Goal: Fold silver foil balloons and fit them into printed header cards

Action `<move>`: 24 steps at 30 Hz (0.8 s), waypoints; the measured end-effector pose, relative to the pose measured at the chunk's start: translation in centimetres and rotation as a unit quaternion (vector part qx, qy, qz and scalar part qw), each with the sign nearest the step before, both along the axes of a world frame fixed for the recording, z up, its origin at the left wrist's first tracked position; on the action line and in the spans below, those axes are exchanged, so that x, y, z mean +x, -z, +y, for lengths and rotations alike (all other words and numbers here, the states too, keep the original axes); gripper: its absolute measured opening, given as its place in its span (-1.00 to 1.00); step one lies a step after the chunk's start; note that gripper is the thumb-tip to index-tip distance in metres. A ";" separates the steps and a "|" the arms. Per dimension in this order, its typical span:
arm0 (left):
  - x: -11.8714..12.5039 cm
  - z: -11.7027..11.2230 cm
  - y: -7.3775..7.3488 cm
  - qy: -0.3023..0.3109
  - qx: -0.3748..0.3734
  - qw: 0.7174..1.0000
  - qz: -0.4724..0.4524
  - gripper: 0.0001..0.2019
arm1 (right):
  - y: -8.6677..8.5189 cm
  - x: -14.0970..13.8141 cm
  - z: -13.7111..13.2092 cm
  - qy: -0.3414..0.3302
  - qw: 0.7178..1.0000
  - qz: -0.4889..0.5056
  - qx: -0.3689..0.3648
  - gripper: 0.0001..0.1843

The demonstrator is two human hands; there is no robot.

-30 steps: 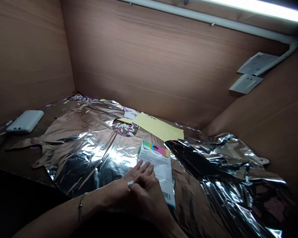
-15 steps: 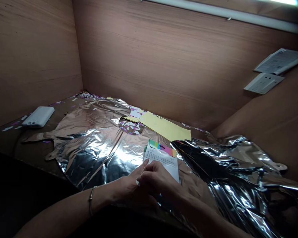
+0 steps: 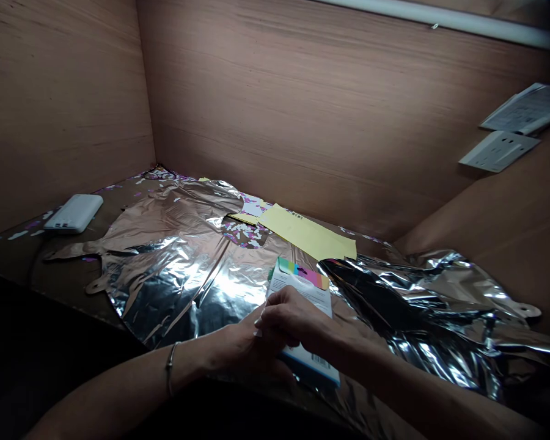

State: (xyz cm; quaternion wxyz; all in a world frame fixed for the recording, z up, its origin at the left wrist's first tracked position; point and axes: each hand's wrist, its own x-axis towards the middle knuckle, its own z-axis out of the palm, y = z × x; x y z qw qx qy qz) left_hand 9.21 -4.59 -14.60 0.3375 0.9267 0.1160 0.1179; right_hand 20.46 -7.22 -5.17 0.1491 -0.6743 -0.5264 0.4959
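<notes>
A white card packet (image 3: 307, 292) with a rainbow-striped top edge and a barcode lies on flat silver foil balloons (image 3: 183, 269). My right hand (image 3: 293, 321) rests on top of the packet with its fingers curled down over the left edge. My left hand (image 3: 238, 348), with a thin bracelet on the wrist, lies partly under the right hand at the packet's near left side; its fingers are mostly hidden. Both hands appear to grip the packet.
A second crumpled foil balloon (image 3: 431, 305) covers the right side. Yellow paper (image 3: 307, 235) lies behind the packet, amid scattered confetti (image 3: 242, 231). A white power bank (image 3: 73, 214) sits at the far left. Wall sockets (image 3: 499, 150) are mounted on the right panel.
My right hand has moved up over the packet, covering more of it. The packet's near end with the barcode shows again below my right hand. The view has shifted slightly.
</notes>
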 end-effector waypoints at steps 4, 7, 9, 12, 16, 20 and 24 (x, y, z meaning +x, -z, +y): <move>0.3 0.0 1.0 -0.003 0.025 1.000 -0.003 -0.42 | 0.3 0.2 0.4 0.004 1.000 0.006 -0.016 -0.84; 0.4 -0.2 0.4 0.000 0.045 0.999 0.013 -0.44 | 0.2 0.3 0.6 0.001 1.000 0.017 -0.020 -0.84; 0.4 -0.3 -0.5 0.001 0.043 0.999 0.027 -0.48 | 0.2 0.4 0.7 -0.001 0.999 0.026 -0.021 -0.85; 0.3 -0.3 -1.8 -0.004 0.032 0.998 0.050 -0.51 | 0.3 0.5 0.8 -0.001 0.999 0.038 -0.025 -0.85; 0.3 -0.4 -2.6 0.000 0.030 0.997 0.074 -0.52 | -0.3 0.2 1.2 0.011 0.998 0.052 -0.028 -0.82; 1.0 -0.3 -2.4 0.001 0.094 0.994 0.050 -0.31 | -3.6 0.1 1.8 0.028 0.991 0.128 0.015 -0.79; 1.6 0.0 -1.3 0.014 0.146 0.988 0.039 -0.16 | -7.1 1.8 1.7 0.006 0.971 0.189 0.143 -0.82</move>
